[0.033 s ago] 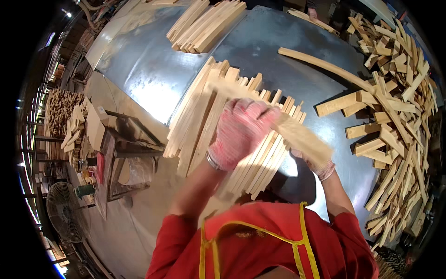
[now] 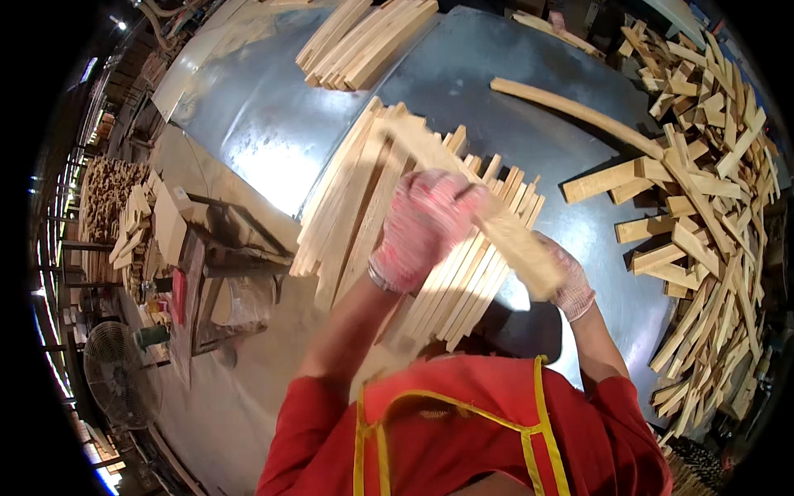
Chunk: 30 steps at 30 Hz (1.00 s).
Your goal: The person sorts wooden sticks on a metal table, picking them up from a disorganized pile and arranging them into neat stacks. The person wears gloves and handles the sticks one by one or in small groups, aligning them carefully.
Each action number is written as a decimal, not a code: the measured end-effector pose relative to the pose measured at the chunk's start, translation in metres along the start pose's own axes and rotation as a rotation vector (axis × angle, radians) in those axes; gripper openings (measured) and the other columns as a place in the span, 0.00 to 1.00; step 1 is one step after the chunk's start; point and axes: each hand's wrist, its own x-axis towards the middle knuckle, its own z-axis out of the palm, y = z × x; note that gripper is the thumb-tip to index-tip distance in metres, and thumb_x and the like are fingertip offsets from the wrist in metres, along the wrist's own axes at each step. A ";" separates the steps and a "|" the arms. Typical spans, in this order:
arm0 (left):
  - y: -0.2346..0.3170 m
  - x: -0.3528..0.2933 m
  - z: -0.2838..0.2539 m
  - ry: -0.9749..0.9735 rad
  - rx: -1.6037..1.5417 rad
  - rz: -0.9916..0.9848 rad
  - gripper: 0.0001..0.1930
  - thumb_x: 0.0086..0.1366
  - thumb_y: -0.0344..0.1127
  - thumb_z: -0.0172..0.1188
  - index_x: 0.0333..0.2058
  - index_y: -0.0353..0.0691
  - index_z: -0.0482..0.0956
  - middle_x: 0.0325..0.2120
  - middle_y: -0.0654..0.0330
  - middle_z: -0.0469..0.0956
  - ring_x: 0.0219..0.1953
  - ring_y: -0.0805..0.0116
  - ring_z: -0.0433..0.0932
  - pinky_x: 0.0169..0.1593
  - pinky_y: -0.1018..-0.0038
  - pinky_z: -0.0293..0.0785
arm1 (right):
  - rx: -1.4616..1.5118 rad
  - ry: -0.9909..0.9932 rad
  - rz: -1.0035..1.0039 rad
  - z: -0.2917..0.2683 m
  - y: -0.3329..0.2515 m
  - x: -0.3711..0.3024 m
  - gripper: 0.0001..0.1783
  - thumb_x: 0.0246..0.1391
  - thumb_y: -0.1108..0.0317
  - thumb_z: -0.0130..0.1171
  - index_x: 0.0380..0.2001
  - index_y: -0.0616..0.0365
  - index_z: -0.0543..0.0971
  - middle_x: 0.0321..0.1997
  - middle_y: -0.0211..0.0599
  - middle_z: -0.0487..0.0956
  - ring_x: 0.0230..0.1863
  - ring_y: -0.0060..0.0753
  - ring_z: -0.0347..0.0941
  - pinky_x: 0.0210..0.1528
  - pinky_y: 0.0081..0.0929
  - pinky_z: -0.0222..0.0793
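My left hand [image 2: 426,223], in a pink-and-white knit glove, is closed around the middle of a wood strip [image 2: 517,244]. The strip slants from upper left to lower right above a row of wood strips [image 2: 339,219] laid side by side, and is slightly blurred. By its lower right end is my right hand [image 2: 571,277], gloved too. The right fingers look stretched out along the strip's edge; the thumb and part of the palm are hidden behind the strip, so I cannot see firm contact.
A metal-topped table [image 2: 463,62] bears another bundle of strips [image 2: 372,41] at the far side. Loose wood pieces [image 2: 703,207] are heaped at the right, a long curved strip [image 2: 571,107] reaching out from them. A fan [image 2: 116,372] and a wooden stand [image 2: 194,281] are at left.
The held strip has turned more steeply, its lower end swinging left and nearer me. My left hand has shifted slightly left. More of my right hand shows beside the strip.
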 end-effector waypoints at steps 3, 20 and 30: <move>-0.045 -0.074 0.050 -0.106 0.138 -0.186 0.11 0.67 0.33 0.62 0.46 0.48 0.87 0.43 0.55 0.84 0.45 0.54 0.84 0.45 0.64 0.82 | -0.112 0.108 -0.065 -0.027 0.031 -0.007 0.38 0.64 0.52 0.69 0.69 0.63 0.71 0.53 0.41 0.84 0.50 0.34 0.81 0.53 0.32 0.78; -0.070 -0.158 0.082 -0.456 0.204 -0.743 0.26 0.68 0.46 0.60 0.61 0.48 0.67 0.49 0.55 0.80 0.49 0.51 0.81 0.47 0.54 0.78 | -0.941 0.404 0.320 0.070 0.063 0.041 0.56 0.57 0.57 0.70 0.73 0.71 0.45 0.33 0.40 0.78 0.23 0.29 0.72 0.25 0.28 0.72; -0.178 -0.178 0.029 -0.595 0.143 -0.750 0.18 0.77 0.43 0.49 0.60 0.53 0.77 0.42 0.54 0.85 0.41 0.51 0.85 0.43 0.56 0.82 | -0.994 0.367 0.406 0.140 0.091 0.129 0.48 0.54 0.47 0.76 0.62 0.71 0.62 0.40 0.40 0.80 0.33 0.29 0.76 0.32 0.30 0.79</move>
